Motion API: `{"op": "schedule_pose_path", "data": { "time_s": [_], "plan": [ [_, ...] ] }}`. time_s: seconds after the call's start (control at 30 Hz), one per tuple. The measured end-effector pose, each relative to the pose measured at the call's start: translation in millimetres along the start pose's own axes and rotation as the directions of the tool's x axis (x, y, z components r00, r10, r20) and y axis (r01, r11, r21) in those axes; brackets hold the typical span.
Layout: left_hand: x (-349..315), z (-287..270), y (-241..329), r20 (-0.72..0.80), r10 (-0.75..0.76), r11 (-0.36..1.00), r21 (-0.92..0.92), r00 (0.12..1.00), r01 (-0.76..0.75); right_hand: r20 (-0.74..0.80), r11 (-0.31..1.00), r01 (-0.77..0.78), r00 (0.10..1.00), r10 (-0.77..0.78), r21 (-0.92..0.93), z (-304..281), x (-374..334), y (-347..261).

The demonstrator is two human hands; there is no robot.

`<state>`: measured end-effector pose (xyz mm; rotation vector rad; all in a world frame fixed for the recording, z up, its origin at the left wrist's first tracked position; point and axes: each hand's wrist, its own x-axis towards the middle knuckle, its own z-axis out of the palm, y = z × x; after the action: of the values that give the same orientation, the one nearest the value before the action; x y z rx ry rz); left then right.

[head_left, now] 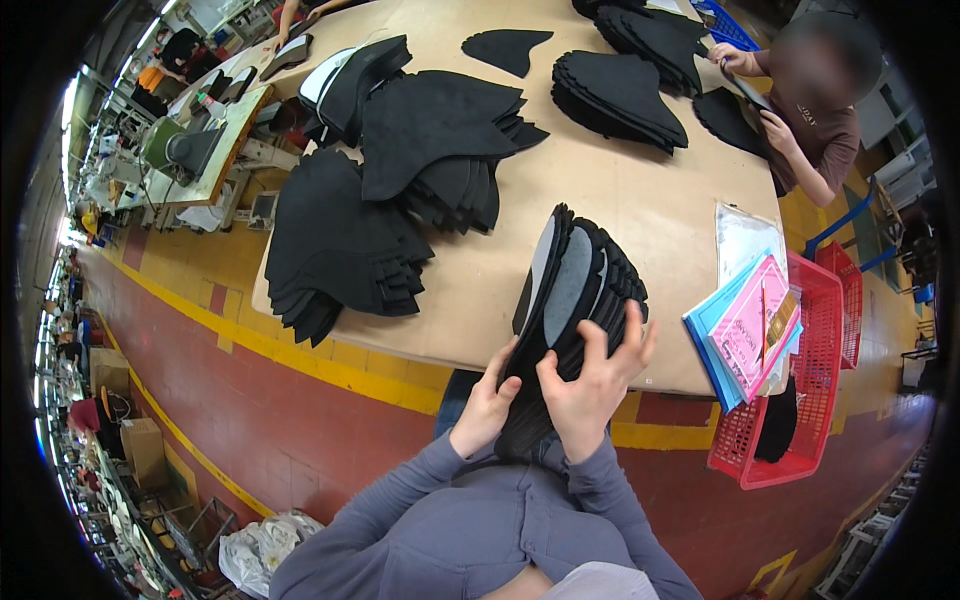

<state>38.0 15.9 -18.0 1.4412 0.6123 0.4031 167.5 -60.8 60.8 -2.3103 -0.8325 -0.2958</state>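
I hold a thick stack of black foam cut pieces [572, 300] upright against the near edge of the tan worktable [660, 210]. My left hand [485, 405] grips the stack's lower left side. My right hand [598, 378] lies across its front face with fingers spread over the edges of the pieces. Some pieces at the stack's left show a grey face. Both sleeves are grey-blue.
Piles of black cut pieces lie on the table: one at the left edge [335, 245], one in the middle [440, 140], more at the far right [620, 95]. Another person [815, 125] handles pieces at the far right. Pink and blue folders [745, 330] overhang a red basket [790, 400].
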Motion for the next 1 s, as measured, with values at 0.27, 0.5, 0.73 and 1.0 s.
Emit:
{"op": "schedule_pose_path", "data": {
  "time_s": [0.27,0.5,0.73,1.0],
  "plan": [
    [-7,28,35,-0.02,-0.059,0.986,0.156,0.998,0.061,-0.011,0.744,-0.404,0.875,0.484,0.533,10,-30,34],
    [23,-2,53,0.085,-0.238,0.957,-0.147,0.968,0.248,0.411,-0.147,-0.436,0.606,0.681,0.888,0,-37,88],
    [53,-144,123,-0.128,-0.441,0.888,-0.21,0.888,0.41,0.235,0.127,-0.368,0.785,0.573,0.921,-9,-36,149],
    [43,-335,104,-0.469,-0.518,0.837,-0.106,0.715,0.537,0.215,0.412,-0.564,0.739,0.638,0.715,-22,-22,126]
  ]
}}
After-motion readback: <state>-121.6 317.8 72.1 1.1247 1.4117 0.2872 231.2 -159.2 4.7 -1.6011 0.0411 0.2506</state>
